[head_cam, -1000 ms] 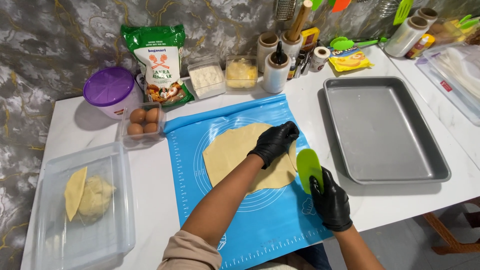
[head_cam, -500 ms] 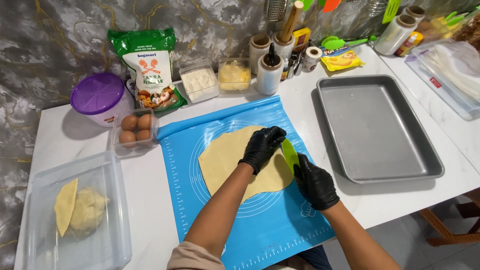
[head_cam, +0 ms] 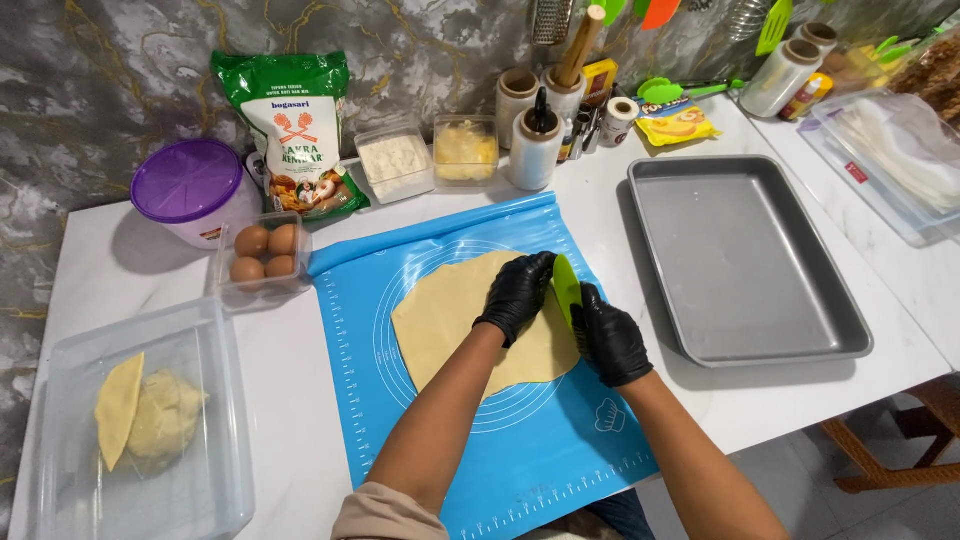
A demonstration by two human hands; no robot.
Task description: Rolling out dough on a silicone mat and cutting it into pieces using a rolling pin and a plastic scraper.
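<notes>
White counter (head_cam: 150, 290) carried a blue silicone mat (head_cam: 530, 450) with a flat dough sheet (head_cam: 440, 320). The right hand (head_cam: 612, 338) pinched a green scraper (head_cam: 566, 285) at the dough's edge; the left hand (head_cam: 517, 294) pressed spread fingers on it. Nearby: egg box (head_cam: 265, 257), empty metal tray (head_cam: 740, 260), clear tub of dough (head_cam: 140, 420), green flour bag (head_cam: 295, 130).

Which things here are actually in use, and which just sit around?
In use: flat yellow dough sheet, green plastic scraper, blue silicone mat, left hand, right hand.

Lying about: grey metal baking tray, clear egg box, purple-lidded tub, green flour bag.
</notes>
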